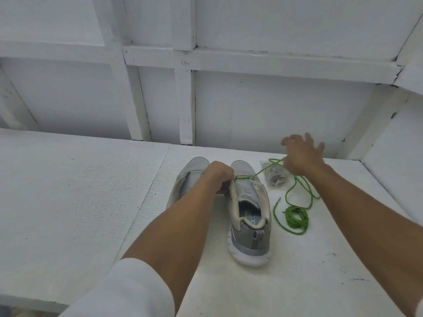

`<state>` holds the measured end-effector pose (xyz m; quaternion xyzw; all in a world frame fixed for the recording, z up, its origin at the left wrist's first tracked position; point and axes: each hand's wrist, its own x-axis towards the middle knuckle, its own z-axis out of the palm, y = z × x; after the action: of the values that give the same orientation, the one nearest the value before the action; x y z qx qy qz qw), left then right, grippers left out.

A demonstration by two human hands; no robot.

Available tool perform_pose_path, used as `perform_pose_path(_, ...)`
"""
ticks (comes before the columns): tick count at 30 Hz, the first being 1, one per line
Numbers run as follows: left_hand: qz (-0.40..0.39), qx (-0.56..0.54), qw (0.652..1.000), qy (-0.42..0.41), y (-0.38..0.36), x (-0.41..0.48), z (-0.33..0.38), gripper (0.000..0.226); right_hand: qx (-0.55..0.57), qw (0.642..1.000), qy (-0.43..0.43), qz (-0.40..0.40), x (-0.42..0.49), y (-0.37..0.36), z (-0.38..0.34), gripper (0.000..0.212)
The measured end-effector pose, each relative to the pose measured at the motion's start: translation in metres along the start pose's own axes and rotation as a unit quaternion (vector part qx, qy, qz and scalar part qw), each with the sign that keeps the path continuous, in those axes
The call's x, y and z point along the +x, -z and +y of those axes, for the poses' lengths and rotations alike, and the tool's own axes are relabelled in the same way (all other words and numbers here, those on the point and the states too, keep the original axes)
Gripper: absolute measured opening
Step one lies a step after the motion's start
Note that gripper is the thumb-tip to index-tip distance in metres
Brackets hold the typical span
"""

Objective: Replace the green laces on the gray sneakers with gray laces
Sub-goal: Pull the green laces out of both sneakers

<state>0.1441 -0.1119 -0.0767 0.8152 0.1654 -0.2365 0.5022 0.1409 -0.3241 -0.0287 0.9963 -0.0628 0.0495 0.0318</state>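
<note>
Sleeve [128, 291] at 7 o'clock, left hand [218, 177] clutching nearly unlaced gray sneaker [249, 216], green lace [263, 170] taut to splayed right hand [302, 156] at 1 o'clock, grip unclear

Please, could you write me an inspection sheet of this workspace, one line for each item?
Surface: white table, rough, a few dark specks.
Job's things: laced sneaker has its green lace only at the front eyelets; other sneaker beside it shows no lace; coiled green lace lies to the right; clear bag of gray laces beyond it.
Clutter: nothing seen.
Grips: left hand holds the laced sneaker at its eyelet edge; right hand pinches the green lace, which runs taut from the shoe.
Cables: nothing seen.
Surroundings: white panelled wall behind the table.
</note>
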Motion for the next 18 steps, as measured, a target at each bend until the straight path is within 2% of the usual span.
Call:
perform_pose_path(2, 0.003, 0.001, 1.000, -0.003, 0.001, 0.001, 0.000, 0.022, 0.019, 0.994, 0.086, -0.063, -0.005, -0.011, -0.021, 0.058)
perform_pose_path(4, 0.003, 0.003, 1.000, -0.004, 0.001, 0.000, 0.000, 0.022, 0.026, 0.985, 0.140, -0.095, -0.011, -0.023, -0.037, 0.036)
perform_pose_path(6, 0.003, 0.001, 1.000, -0.005, 0.001, -0.001, 0.000, 0.022, 0.040, 0.984, 0.143, -0.100, -0.014, -0.029, -0.044, 0.011)
perform_pose_path(7, 0.004, 0.000, 1.000, -0.007, 0.001, -0.001, 0.000, 0.021, 0.047, 0.985, 0.138, -0.097, -0.015, -0.028, -0.044, 0.006)
perform_pose_path(10, 0.007, -0.005, 1.000, -0.011, 0.001, -0.001, 0.000, 0.020, 0.011, 0.994, 0.097, -0.050, -0.009, -0.015, -0.033, 0.009)
perform_pose_path(14, 0.017, -0.010, 1.000, -0.016, 0.000, -0.001, 0.000, 0.019, -0.062, 0.997, -0.010, 0.044, 0.000, 0.006, 0.002, 0.024)
perform_pose_path(16, 0.019, -0.010, 1.000, -0.018, 0.001, -0.001, -0.001, 0.019, -0.075, 0.996, -0.042, 0.029, 0.002, 0.006, 0.008, 0.030)
perform_pose_path(18, 0.023, -0.007, 1.000, -0.017, 0.000, 0.000, 0.000, 0.019, -0.044, 0.999, -0.012, -0.009, 0.001, 0.002, -0.003, 0.044)
